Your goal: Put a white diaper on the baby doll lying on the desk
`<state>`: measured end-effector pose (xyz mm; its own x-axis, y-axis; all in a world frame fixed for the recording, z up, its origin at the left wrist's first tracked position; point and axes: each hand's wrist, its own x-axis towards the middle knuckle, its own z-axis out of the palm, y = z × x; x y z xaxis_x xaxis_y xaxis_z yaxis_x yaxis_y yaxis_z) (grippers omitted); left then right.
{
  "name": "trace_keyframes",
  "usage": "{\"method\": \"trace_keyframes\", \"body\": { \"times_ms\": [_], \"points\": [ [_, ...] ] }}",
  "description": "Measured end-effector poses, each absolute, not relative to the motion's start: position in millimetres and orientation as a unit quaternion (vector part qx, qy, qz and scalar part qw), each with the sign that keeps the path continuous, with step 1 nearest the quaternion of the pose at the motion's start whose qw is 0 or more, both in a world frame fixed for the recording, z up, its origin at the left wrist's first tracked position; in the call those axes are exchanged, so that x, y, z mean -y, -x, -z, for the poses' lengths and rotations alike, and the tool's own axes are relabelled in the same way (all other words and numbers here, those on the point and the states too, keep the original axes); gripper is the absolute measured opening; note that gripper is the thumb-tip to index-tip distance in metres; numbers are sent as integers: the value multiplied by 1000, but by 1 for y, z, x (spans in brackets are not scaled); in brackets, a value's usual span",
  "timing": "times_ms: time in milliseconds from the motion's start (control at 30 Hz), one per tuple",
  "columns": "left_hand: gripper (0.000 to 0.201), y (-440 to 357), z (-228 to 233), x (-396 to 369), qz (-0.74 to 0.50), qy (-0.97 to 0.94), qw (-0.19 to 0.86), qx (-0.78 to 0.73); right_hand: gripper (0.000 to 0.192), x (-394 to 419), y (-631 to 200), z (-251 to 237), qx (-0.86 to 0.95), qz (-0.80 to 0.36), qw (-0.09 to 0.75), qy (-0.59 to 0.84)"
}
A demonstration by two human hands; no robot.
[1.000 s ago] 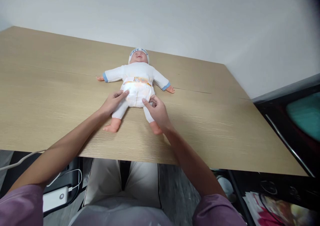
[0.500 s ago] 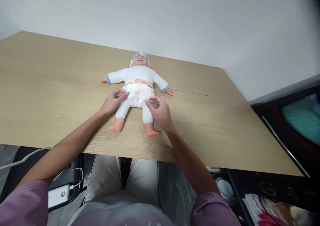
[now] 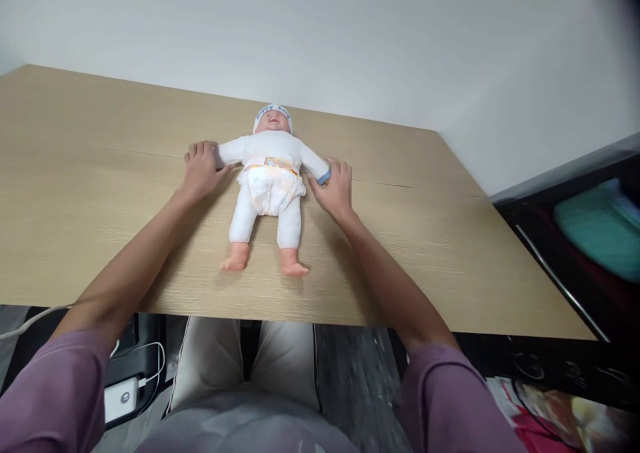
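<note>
Holding the doll (image 3: 270,173) by both little arms, I have my left hand (image 3: 200,167) wrapped on one wrist and my right hand (image 3: 336,186) wrapped on the other. It lies on its back in the middle of the table (image 3: 100,193). If I pull too hard, its diaper (image 3: 270,187) might slip loose, or an arm could twist.
</note>
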<state>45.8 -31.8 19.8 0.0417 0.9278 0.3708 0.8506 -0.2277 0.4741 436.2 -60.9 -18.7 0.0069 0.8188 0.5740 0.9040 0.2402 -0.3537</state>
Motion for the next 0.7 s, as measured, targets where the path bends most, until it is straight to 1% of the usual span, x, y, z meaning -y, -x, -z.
{"method": "trace_keyframes", "body": {
  "times_ms": [67,167,267,367,433,500,533,600,700],
  "points": [
    [75,-56,-23,15,-245,-723,54,-644,62,38,-429,16,729,36,318,606],
    [73,-75,-30,1,-178,-709,34,-682,51,10,-412,10,720,6,286,632],
    [72,-89,-40,8,-144,-693,49,-705,38,-2,-400,2,690,-14,290,663],
    [68,-91,-54,45,-181,-676,89,-708,34,14,-402,-15,690,-35,330,643],
    [64,-87,-64,92,-246,-672,113,-689,34,44,-411,-35,706,-59,367,603],
    [59,-81,-71,160,-297,-683,128,-655,36,92,-421,-61,726,-89,392,558],
    [57,-78,-73,201,-301,-694,134,-640,36,123,-426,-75,736,-104,395,540],
    [53,-70,-71,290,-277,-719,162,-617,37,192,-434,-101,758,-131,374,518],
    [47,-56,-53,421,-182,-758,280,-560,43,306,-438,-121,780,-146,338,505]
  ]
}}
